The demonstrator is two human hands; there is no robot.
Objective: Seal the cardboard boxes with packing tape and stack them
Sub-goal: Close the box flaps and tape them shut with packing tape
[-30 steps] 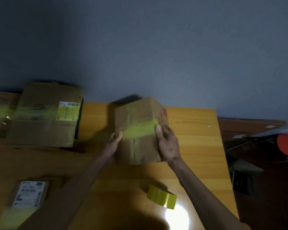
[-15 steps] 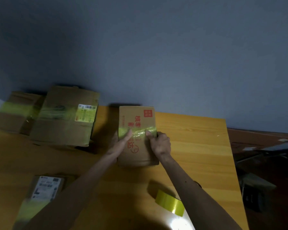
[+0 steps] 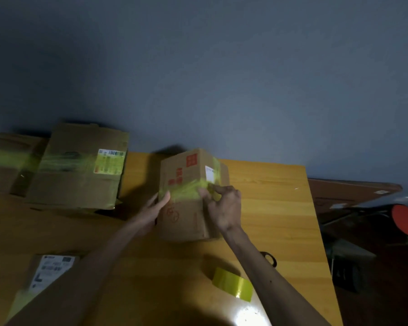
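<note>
Standing tilted at the middle of the table, the box carries a band of yellow tape across its upper face. Left hand: straight fingers braced against the left side, thumb on the band. Right hand: curled fingers and thumb grasping the right edge over the tape. Tape roll lies nearer, apart. Two taped boxes sit at far left; a labelled parcel lies near left.

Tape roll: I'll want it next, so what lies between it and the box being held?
Only bare, shadowed table between tape roll and box, seen in the head view.
</note>
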